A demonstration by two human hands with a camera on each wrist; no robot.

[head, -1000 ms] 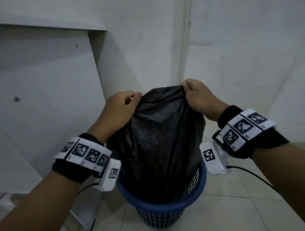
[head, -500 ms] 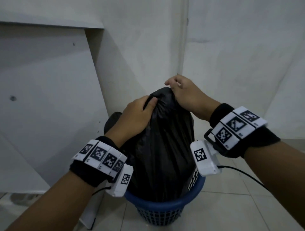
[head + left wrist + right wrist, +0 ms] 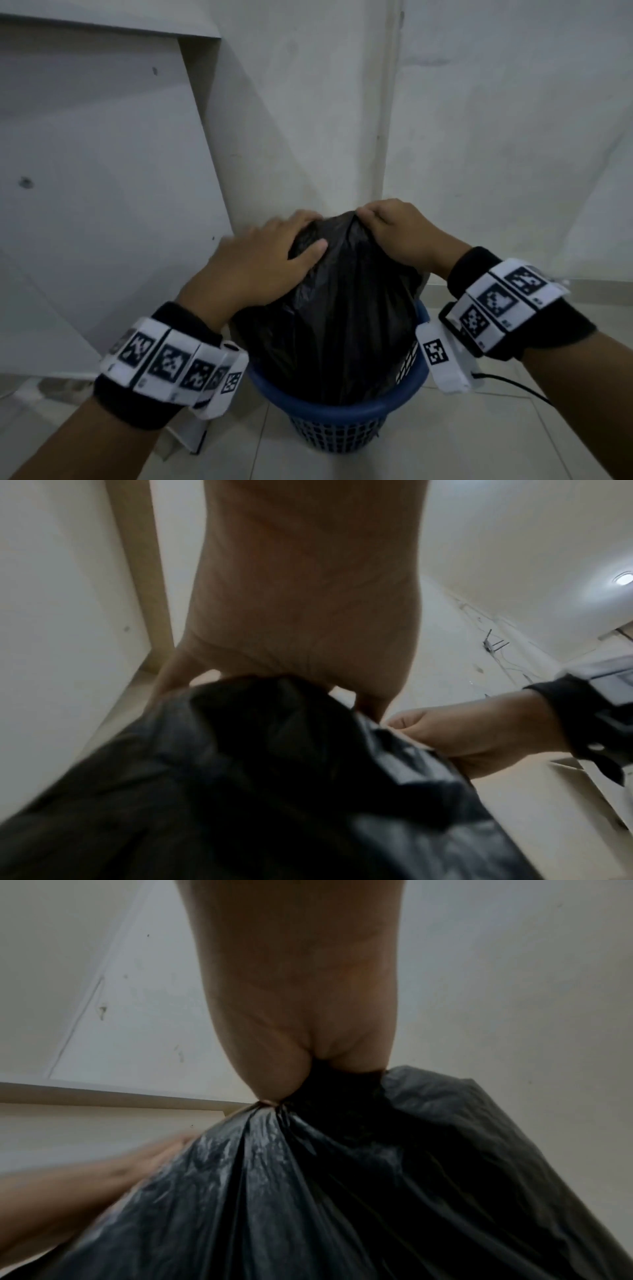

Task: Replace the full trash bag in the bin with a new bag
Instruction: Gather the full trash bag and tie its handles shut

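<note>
One black crinkled plastic trash bag (image 3: 339, 318), full and bulging, sits inside one round blue plastic lattice bin (image 3: 337, 416), rising well above the bin rim; bag mouth is bunched to a peak at the top. Two hands on the bag. Right hand (image 3: 399, 236) is at the peak, fingers curled and clenched on the gathered neck of the bag; right wrist view shows the plastic pulled into tight pleats running up into the fist (image 3: 301, 1042). Left hand (image 3: 263, 260) lies on the bag's upper left shoulder, just beside the peak, palm down, fingers spread and fairly straight, thumb pressed flat on the plastic, so it presses and does not clench; left wrist view has the palm (image 3: 304, 615) over the bag top, fingertips hidden behind the plastic, the other hand visible beside the peak (image 3: 479, 737). Two black wristbands with white square-marker tiles, one per wrist: left one (image 3: 164, 363) left of the bin rim, right one (image 3: 507, 308) right of the bin and above rim level. One thin black cable (image 3: 513, 385) runs off from the right wrist unit. Bin stands on pale floor tiles (image 3: 445, 445) in front of a white wall corner (image 3: 387, 137); one white slanted panel (image 3: 102, 171) is left of the bin, behind the left hand
</note>
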